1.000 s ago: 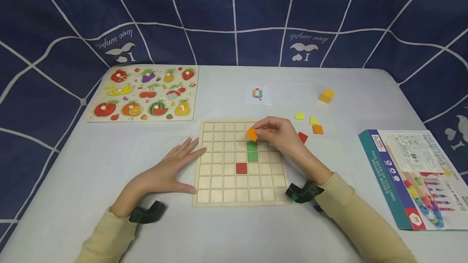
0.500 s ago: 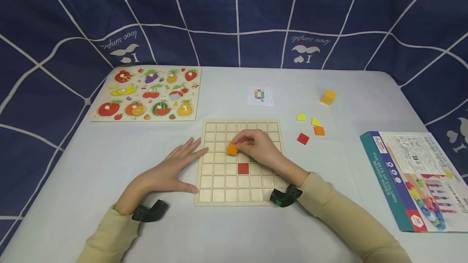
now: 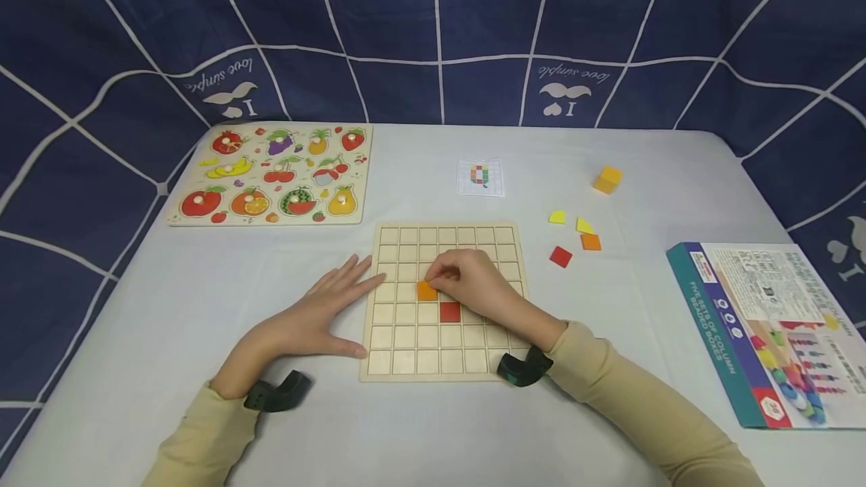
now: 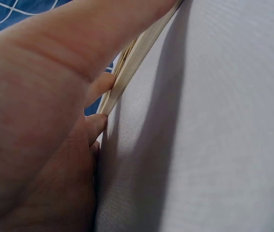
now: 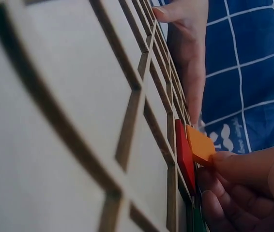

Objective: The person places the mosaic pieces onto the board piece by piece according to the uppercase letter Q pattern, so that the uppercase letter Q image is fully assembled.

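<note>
My right hand (image 3: 468, 280) pinches an orange square tile (image 3: 427, 291) by its edge between thumb and fingertips, over a cell left of the wooden grid board's (image 3: 399, 337) middle. The right wrist view shows that tile (image 5: 201, 145) tilted, just beyond a red square tile (image 5: 184, 157) seated in the grid. Part of a green tile (image 5: 198, 220) shows below the red one; in the head view my right hand covers it. With fingers spread, my left hand (image 3: 307, 322) lies at the board's left edge, thumb and fingertips against the rim.
Right of the board lie a red tile (image 3: 561, 256), an orange tile (image 3: 591, 242) and two yellow pieces (image 3: 557, 217). Orange-yellow blocks (image 3: 607, 179) stand behind them. A pattern card (image 3: 480, 176), a fruit puzzle board (image 3: 271, 175) and a box (image 3: 771, 333) also lie on the table.
My right hand has carried the orange tile left and nearer, from above the green tiles to a cell up and left of the red tile, and lowered it. My left hand stays in place.
</note>
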{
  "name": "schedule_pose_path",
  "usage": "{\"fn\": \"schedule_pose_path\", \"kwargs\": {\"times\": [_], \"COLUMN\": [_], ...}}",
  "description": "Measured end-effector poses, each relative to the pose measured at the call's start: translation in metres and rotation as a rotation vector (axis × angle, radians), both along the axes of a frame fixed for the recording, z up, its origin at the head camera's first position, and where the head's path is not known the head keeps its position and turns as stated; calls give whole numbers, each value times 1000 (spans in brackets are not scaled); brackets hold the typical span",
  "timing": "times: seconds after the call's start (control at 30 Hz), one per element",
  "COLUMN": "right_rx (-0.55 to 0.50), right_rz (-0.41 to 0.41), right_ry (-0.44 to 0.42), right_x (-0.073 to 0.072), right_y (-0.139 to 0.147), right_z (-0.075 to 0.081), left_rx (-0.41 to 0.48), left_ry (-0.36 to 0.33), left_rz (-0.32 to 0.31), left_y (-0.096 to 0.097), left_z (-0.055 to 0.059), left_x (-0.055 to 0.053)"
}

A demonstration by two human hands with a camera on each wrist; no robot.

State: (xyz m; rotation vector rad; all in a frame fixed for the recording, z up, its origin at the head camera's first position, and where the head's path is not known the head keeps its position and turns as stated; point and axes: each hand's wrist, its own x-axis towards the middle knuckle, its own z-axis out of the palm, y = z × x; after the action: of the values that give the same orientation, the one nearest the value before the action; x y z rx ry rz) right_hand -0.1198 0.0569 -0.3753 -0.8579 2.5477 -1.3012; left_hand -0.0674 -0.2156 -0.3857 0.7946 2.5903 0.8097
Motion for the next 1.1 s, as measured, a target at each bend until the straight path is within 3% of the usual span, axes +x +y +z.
{"fn": "schedule_pose_path", "kwargs": {"times": [0.37, 0.63, 0.9, 1.1], "right_rx": [40, -84, -265, -359], "right_rz": [-23, -86, -310, -559], "right_ry": [81, 4, -176, -170], "right_x": [3, -5, -14, -18], "right_y": [-1, 24, 81, 123], "right_z": [2, 4, 17, 10], "left_rx": [-9, -11, -11, -6], "left_ry": [0, -10, -5, -8], "left_rz": [4, 7, 13, 14], "left_y": [1, 2, 1, 1], "left_z": [1, 0, 0, 0], "left_x": [1, 0, 0, 0]}}
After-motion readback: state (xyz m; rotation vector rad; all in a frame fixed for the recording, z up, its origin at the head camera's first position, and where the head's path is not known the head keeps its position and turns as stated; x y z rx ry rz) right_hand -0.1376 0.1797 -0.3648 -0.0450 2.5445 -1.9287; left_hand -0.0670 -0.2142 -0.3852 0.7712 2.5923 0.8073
